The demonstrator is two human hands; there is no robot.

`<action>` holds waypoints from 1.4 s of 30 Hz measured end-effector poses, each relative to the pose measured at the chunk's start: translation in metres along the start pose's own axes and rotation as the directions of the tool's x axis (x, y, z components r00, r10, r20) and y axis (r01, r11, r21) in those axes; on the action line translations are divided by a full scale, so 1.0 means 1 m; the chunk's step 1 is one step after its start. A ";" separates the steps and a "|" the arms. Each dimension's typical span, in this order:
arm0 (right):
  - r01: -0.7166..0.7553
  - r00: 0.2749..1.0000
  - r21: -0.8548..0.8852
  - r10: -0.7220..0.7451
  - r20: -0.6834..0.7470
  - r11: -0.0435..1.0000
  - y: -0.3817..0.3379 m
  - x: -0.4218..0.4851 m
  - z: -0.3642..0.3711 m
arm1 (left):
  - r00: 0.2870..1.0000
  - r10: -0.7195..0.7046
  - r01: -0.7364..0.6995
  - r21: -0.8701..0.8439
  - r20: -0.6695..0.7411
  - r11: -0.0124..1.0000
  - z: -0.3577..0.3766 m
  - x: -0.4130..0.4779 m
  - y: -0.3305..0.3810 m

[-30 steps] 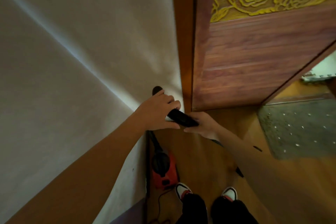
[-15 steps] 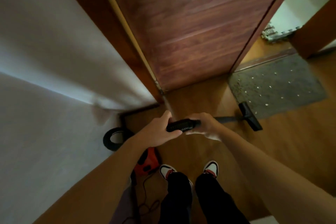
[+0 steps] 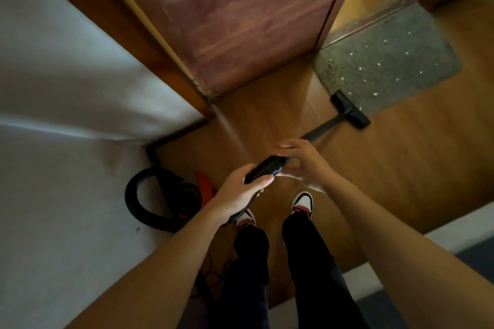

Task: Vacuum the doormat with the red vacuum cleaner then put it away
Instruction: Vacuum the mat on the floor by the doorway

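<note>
The red vacuum cleaner (image 3: 204,188) sits in the floor corner at lower left, its black hose (image 3: 139,196) looping beside it. My left hand (image 3: 242,195) grips the ribbed black hose end (image 3: 266,169). My right hand (image 3: 300,161) holds the same hose end where the black wand (image 3: 322,128) starts, fingers partly extended. The wand runs up-right to the black floor nozzle (image 3: 350,109), which rests at the near edge of the grey doormat (image 3: 387,61). Small white crumbs dot the mat.
A dark wooden door (image 3: 240,16) stands open ahead, its frame (image 3: 149,43) meeting white walls (image 3: 66,115) on the left. My feet in red-and-white shoes (image 3: 302,203) stand on the wooden floor. The power cord (image 3: 211,272) lies by my left leg. A threshold (image 3: 374,19) borders the mat.
The view tipped down and right, bringing the mat and nozzle into sight. The nozzle now lies against the mat's near edge. Both hands stay on the hose end.
</note>
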State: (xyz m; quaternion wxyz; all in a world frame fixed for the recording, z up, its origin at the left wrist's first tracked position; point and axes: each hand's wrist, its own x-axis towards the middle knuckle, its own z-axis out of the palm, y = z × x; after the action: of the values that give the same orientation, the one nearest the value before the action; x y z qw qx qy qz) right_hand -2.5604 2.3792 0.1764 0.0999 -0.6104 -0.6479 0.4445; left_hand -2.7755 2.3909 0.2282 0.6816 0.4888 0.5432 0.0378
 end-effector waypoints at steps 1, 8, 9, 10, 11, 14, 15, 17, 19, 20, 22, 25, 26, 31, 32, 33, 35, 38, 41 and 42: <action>-0.039 0.996 0.035 0.042 -0.081 0.999 0.010 -0.005 0.013 | 1.000 -0.025 0.025 -0.043 -0.010 0.999 0.001 0.000 -0.010; -0.360 0.604 0.918 0.792 0.093 0.167 0.035 -0.005 0.093 | 0.985 -0.132 0.137 -0.040 0.112 0.990 0.010 -0.014 -0.095; -0.338 0.580 0.940 0.798 0.166 0.050 0.033 0.001 0.101 | 0.981 -0.142 0.149 -0.038 0.133 0.988 0.012 -0.013 -0.105; -0.320 0.556 0.946 0.798 0.232 -0.052 0.030 0.009 0.110 | 0.976 -0.156 0.163 -0.034 0.154 0.986 0.013 -0.011 -0.115; -0.303 0.521 0.943 0.806 0.282 -0.134 0.029 0.016 0.121 | 0.970 -0.169 0.177 -0.029 0.177 0.984 0.013 -0.008 -0.124; -0.212 0.419 0.935 0.838 0.348 -0.283 0.029 0.029 0.154 | 0.933 -0.229 0.225 0.045 0.277 0.973 0.013 0.001 -0.146; -0.207 0.397 0.943 0.859 0.323 -0.259 0.032 0.031 0.165 | 0.916 -0.262 0.248 0.087 0.304 0.965 0.014 0.005 -0.153; -0.233 0.364 0.954 0.892 0.266 -0.189 0.037 0.029 0.186 | 0.884 -0.318 0.276 0.166 0.343 0.947 0.013 0.013 -0.162; -0.223 0.353 0.963 0.909 0.221 -0.148 0.039 0.023 0.202 | 0.873 -0.347 0.310 0.159 0.343 0.937 0.014 0.024 -0.168; -0.230 0.346 0.964 0.915 0.206 -0.130 0.038 0.020 0.209 | 0.870 -0.366 0.337 0.143 0.331 0.931 0.014 0.030 -0.171; -0.262 0.338 0.961 0.924 0.178 -0.089 0.036 0.015 0.222 | 0.861 -0.388 0.369 0.120 0.330 0.922 0.017 0.038 -0.175; -0.303 0.356 0.953 0.925 0.137 -0.024 0.032 0.010 0.235 | 0.849 -0.399 0.378 0.128 0.348 0.917 0.021 0.044 -0.185; -0.315 0.364 0.949 0.923 0.125 -0.004 0.032 0.010 0.239 | 0.855 -0.395 0.375 0.126 0.337 0.919 0.022 0.046 -0.190; -0.396 0.418 0.911 0.906 0.071 0.112 0.040 0.015 0.251 | 0.877 -0.418 0.417 0.058 0.237 0.907 0.011 0.057 -0.220; -0.414 0.435 0.900 0.898 0.069 0.132 0.043 0.016 0.252 | 0.885 -0.418 0.418 0.044 0.206 0.907 0.008 0.058 -0.227; -0.432 0.451 0.890 0.890 0.070 0.149 0.046 0.018 0.253 | 0.895 -0.415 0.415 0.033 0.167 0.909 0.004 0.059 -0.233; -0.464 0.483 0.867 0.872 0.074 0.183 0.053 0.023 0.257 | 0.904 -0.419 0.419 0.019 0.080 0.908 -0.002 0.061 -0.244; -0.510 0.501 0.829 0.863 0.071 0.228 0.061 0.029 0.271 | 0.898 -0.439 0.439 0.008 0.011 0.898 -0.010 0.064 -0.262; -0.521 0.506 0.821 0.859 0.078 0.233 0.063 0.034 0.286 | 0.904 -0.425 0.426 0.051 -0.043 0.903 -0.023 0.070 -0.284; -0.518 0.510 0.822 0.857 0.076 0.236 0.064 0.035 0.290 | 0.903 -0.424 0.429 0.069 -0.074 0.901 -0.027 0.072 -0.290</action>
State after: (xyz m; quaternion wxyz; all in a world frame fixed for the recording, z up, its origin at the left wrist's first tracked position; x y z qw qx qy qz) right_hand -2.7188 2.2692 -0.0523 0.2623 -0.8040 -0.0088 0.5335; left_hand -2.9062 2.2984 -0.0258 0.6363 0.3850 0.6574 -0.1212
